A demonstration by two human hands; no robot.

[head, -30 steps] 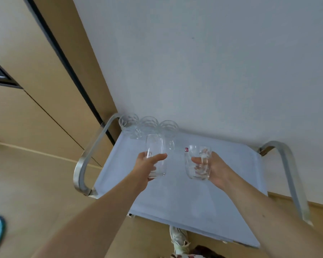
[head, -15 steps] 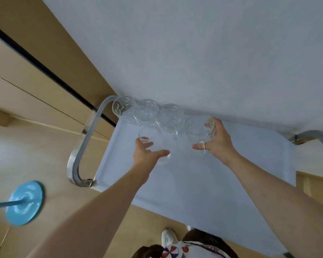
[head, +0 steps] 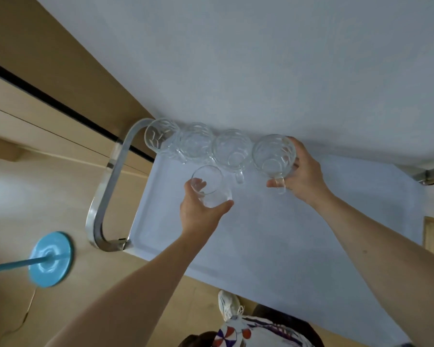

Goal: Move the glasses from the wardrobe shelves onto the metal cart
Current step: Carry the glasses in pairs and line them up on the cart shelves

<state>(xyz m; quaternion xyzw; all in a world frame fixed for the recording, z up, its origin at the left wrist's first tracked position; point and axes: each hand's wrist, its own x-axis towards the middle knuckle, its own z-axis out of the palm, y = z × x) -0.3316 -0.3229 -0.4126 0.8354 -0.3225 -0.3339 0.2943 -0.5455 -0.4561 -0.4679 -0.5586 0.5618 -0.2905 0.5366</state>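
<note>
Three patterned glass mugs (head: 197,144) stand in a row along the far edge of the metal cart's pale tray (head: 273,241), against the wall. My right hand (head: 303,174) grips a fourth patterned mug (head: 273,155) at the right end of that row, low over the tray or on it. My left hand (head: 201,211) holds a plain clear tumbler (head: 209,185) just in front of the row, tilted slightly toward me.
The cart's curved metal handle (head: 110,186) rises at the left; the other handle (head: 429,175) shows at the right edge. A wooden wardrobe (head: 50,78) stands at the left. A blue round stand base (head: 51,257) sits on the floor.
Both hands moved forward and down toward the row of mugs. The right hand's mug came to the row's right end; the left hand's tumbler came in just before the row.
</note>
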